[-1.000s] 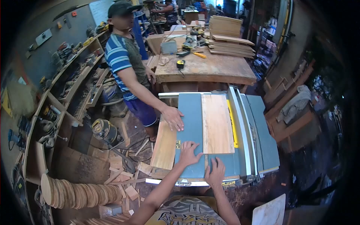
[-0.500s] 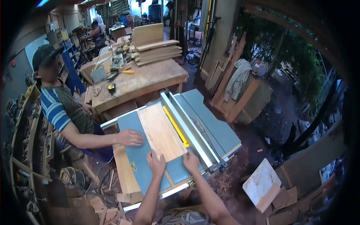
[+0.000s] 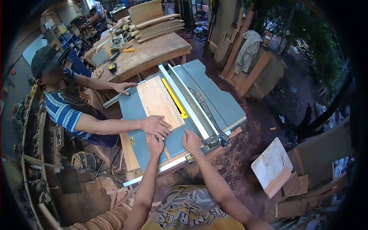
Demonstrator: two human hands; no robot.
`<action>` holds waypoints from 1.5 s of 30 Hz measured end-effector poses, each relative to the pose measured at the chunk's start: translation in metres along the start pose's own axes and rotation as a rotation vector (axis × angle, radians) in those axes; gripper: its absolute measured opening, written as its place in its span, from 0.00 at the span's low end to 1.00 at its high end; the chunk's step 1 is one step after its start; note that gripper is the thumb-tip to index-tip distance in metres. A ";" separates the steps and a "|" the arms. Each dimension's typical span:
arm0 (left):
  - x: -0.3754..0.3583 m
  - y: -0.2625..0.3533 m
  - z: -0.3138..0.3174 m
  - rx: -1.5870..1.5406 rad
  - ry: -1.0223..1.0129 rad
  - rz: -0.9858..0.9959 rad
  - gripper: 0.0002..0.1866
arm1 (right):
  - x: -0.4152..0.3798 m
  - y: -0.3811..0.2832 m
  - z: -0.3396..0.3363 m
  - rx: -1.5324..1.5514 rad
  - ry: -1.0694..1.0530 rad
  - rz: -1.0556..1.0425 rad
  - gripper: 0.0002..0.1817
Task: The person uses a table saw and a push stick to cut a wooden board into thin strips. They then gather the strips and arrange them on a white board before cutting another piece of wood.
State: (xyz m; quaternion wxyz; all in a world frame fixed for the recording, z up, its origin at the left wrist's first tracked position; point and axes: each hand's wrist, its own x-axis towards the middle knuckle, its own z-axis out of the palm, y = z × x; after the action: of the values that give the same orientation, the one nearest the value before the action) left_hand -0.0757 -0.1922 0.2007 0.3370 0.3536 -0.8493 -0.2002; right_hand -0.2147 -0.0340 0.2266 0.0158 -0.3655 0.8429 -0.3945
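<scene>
A pale wooden board (image 3: 158, 97) lies flat on the grey table saw (image 3: 132, 103), along the left of a yellow strip (image 3: 174, 97) and the metal fence (image 3: 188, 103). My left hand (image 3: 154, 145) is at the board's near end, its fingers loosely extended and partly hidden by a co-worker's hand. Just short of the board's near right corner, my right hand (image 3: 191, 142) rests over the saw top with thumb and forefinger apart. A co-worker's hand (image 3: 156, 125) lies across the board's near left corner. The co-worker's other hand (image 3: 124, 87) touches near the far left corner.
Beyond the saw stands a workbench (image 3: 153, 53) with stacked boards (image 3: 159, 28), tools and a tape measure (image 3: 112, 68). The co-worker (image 3: 63, 97) stands on the left beside shelves. A round shop machine (image 3: 82, 161), cables and offcuts lie low left. A white panel (image 3: 272, 163) leans at right.
The co-worker's hand has moved from the saw top onto the board's near end, and their other hand has reached the far end. My right hand has come off the board's corner.
</scene>
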 end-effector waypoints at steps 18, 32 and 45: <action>-0.013 0.018 -0.014 0.145 0.005 -0.083 0.22 | -0.020 0.014 -0.013 0.068 -0.036 -0.289 0.10; -0.014 0.019 -0.015 0.158 -0.019 -0.117 0.23 | -0.018 0.012 -0.013 0.063 0.002 -0.315 0.11; -0.011 0.030 -0.019 0.178 -0.083 -0.239 0.37 | -0.016 0.012 -0.014 0.063 0.037 -0.319 0.09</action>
State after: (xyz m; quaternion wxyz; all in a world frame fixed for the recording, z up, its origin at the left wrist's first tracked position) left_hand -0.0701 -0.1658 0.2264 0.2429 0.4721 -0.8287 -0.1772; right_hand -0.2144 -0.0095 0.2238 -0.0513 -0.4866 0.7615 -0.4250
